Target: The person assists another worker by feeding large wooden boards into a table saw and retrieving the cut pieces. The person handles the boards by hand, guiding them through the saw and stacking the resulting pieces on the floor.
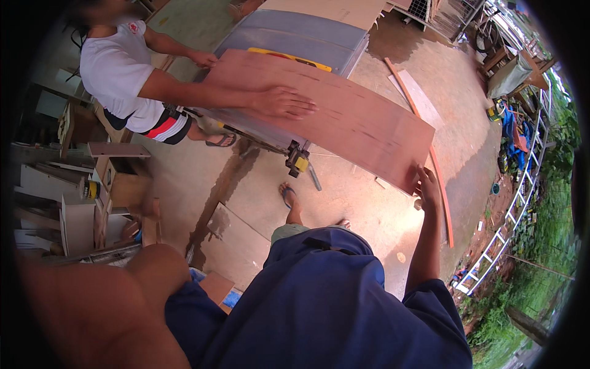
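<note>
A long reddish-brown plywood board (362,117) slants from the grey saw table (295,29) out toward my right side. At its near right corner, my right hand (431,187) grips the edge with bent fingers. My bare left arm is folded up close at the lower left, blurred, and its hand is out of sight. Across the board a co-worker in a white shirt (114,64) lays one palm (286,103) flat on top. The co-worker's other hand (203,59) is at the far left corner. A yellow strip (292,58) shows just behind the board's far edge.
Below the table's near edge juts a black-and-yellow clamp-like fitting (297,161). A long wooden strip (444,197) lies on the concrete floor at right. Cut panels and boxes (80,215) pile up at left. A white ladder (501,237) lies along the right, beside greenery.
</note>
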The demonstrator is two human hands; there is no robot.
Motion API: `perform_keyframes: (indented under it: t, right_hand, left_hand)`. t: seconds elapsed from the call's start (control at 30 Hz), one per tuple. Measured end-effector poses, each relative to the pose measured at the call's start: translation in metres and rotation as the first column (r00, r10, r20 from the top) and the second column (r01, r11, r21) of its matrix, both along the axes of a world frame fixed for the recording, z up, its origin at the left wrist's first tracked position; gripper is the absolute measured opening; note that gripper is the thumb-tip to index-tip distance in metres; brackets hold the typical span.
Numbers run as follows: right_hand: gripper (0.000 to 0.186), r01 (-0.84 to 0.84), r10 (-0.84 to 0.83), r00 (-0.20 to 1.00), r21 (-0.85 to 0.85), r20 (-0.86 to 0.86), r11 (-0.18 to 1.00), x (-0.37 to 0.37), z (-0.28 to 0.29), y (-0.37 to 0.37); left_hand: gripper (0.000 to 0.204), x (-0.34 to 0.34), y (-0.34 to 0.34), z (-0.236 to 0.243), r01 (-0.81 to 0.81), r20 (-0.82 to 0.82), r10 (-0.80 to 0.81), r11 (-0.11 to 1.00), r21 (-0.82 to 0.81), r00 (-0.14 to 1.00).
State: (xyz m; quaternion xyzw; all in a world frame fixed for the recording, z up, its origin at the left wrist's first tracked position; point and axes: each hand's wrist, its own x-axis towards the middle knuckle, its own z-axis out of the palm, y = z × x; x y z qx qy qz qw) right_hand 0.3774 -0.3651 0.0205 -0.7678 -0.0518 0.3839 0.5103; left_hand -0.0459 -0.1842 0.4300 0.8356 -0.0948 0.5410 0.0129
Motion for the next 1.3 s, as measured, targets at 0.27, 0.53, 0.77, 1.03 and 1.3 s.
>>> perform_keyframes:
  t: [0.27, 0.53, 0.77, 1.03, 1.3]
  right_hand:
    - [0.055, 0.107, -0.095, 0.99, 0.123, -0.101, 0.987, 0.02, -0.011, -0.006]
    - [0.05, 0.129, -0.079, 0.972, 0.22, -0.223, 0.967, 0.041, -0.012, -0.043]
    - [0.05, 0.201, -0.155, 0.96, 0.191, -0.233, 0.961, 0.048, -0.002, -0.056]
    - [0.052, 0.252, -0.241, 0.957, 0.052, -0.16, 0.966, 0.063, -0.001, -0.071]
    - [0.041, 0.227, -0.231, 0.971, -0.072, -0.067, 0.971, 0.074, -0.002, -0.085]
  left_hand:
    - [0.028, 0.014, 0.013, -0.02, -0.145, 0.078, 0.169, 0.957, -0.252, 0.982]
    - [0.025, 0.114, 0.076, -0.21, -0.469, -0.574, 0.127, 0.728, -0.5, 0.809]
    - [0.046, 0.154, 0.111, -0.325, -0.738, -0.877, 0.231, 0.649, -0.184, 0.422]
    - [0.086, 0.159, 0.136, -0.352, -0.829, -0.949, 0.289, 0.556, 0.058, 0.127]
    - [0.09, 0.158, 0.122, -0.358, -0.779, -0.961, 0.234, 0.627, 0.034, 0.146]
